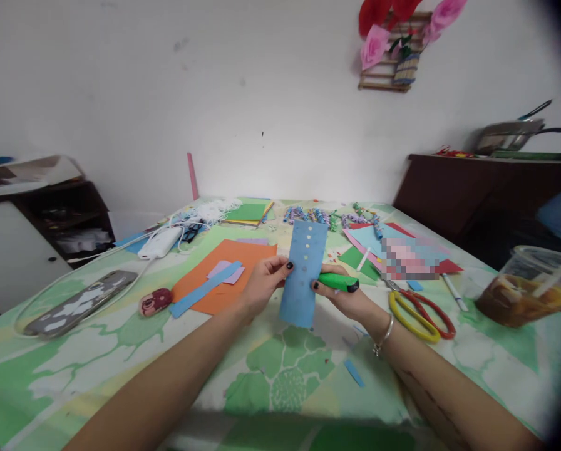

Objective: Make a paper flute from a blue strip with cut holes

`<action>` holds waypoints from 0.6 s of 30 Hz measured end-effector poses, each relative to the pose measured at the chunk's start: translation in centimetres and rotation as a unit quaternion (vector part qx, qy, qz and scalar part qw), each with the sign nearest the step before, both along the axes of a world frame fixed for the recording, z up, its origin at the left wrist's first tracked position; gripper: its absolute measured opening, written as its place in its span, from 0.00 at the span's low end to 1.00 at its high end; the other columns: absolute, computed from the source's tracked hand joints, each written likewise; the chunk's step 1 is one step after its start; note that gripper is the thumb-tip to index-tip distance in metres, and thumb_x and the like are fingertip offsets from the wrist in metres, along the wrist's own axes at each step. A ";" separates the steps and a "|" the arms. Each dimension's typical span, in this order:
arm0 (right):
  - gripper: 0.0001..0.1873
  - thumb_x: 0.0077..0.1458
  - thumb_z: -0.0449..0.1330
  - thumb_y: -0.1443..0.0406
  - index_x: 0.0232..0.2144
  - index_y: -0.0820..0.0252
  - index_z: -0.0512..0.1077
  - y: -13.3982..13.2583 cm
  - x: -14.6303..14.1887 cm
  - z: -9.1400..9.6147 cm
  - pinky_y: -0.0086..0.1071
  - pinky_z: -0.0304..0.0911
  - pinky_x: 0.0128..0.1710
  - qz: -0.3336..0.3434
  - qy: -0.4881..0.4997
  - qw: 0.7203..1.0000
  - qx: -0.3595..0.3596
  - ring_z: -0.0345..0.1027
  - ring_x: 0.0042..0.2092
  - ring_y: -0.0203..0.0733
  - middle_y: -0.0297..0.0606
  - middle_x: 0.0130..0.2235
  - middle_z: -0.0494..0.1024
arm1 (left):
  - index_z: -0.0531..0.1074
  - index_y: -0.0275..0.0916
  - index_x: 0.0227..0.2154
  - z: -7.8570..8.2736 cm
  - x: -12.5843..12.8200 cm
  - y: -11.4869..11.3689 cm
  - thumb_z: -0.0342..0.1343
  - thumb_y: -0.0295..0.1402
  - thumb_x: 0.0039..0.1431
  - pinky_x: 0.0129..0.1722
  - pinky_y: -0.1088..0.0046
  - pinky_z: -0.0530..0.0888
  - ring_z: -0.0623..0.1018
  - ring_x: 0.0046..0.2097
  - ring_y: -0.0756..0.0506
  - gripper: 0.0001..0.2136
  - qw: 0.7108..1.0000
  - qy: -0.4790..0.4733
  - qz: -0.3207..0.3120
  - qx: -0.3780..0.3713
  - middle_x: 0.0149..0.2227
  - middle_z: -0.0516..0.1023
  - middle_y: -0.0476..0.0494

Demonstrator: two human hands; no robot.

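A blue paper strip [298,307] stands upright above the middle of the table, with a row of small round holes or spots down its length. My left hand [264,280] pinches its left edge between thumb and fingers. In my right hand [344,300] is a green tool with a black end [335,281], which reaches the strip's right edge; its front part is hidden behind the paper. The right thumb presses on the face of the strip. Below it lies a small blue paper scrap [354,373].
Scissors [421,316] and a drink cup [519,294] are at the right. Orange paper [228,250] with a narrow blue strip [205,290] lies left, near a phone [83,304] and a white power bank [161,243]. Curled paper pieces [318,216] line the back.
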State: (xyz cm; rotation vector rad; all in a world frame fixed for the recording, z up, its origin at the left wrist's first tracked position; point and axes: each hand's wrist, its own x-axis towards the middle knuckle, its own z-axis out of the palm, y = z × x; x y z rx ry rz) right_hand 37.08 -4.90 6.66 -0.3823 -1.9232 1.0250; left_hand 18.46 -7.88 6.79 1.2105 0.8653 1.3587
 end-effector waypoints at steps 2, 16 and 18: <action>0.06 0.51 0.62 0.62 0.32 0.58 0.74 -0.1 0.2 -0.1 0.33 0.68 0.35 0.010 -0.008 1.000 0.008 0.70 0.33 0.39 0.36 0.32 0.77 | 0.74 0.34 0.28 -0.3 0.0 0.0 0.64 0.44 0.44 0.29 0.76 0.70 0.72 0.28 0.51 0.16 1.000 -0.006 0.010 -0.010 0.25 0.74 0.48; 0.07 0.50 0.62 0.60 0.29 0.58 0.75 0.6 -0.3 -0.2 0.37 0.67 0.37 -0.066 -0.011 0.995 0.077 0.68 0.37 0.42 0.40 0.38 0.73 | 0.73 0.34 0.33 0.3 0.9 -1.0 0.58 0.48 0.51 0.27 0.74 0.71 0.75 0.26 0.48 0.19 0.999 -0.011 -0.025 -0.031 0.26 0.78 0.44; 0.07 0.50 0.62 0.60 0.31 0.57 0.75 0.6 -0.3 -0.2 0.38 0.67 0.39 -0.075 -0.020 0.993 0.083 0.68 0.39 0.44 0.40 0.38 0.72 | 0.73 0.35 0.34 0.2 0.9 -0.9 0.58 0.48 0.51 0.27 0.75 0.71 0.75 0.26 0.49 0.18 0.999 -0.017 -0.021 -0.033 0.27 0.78 0.45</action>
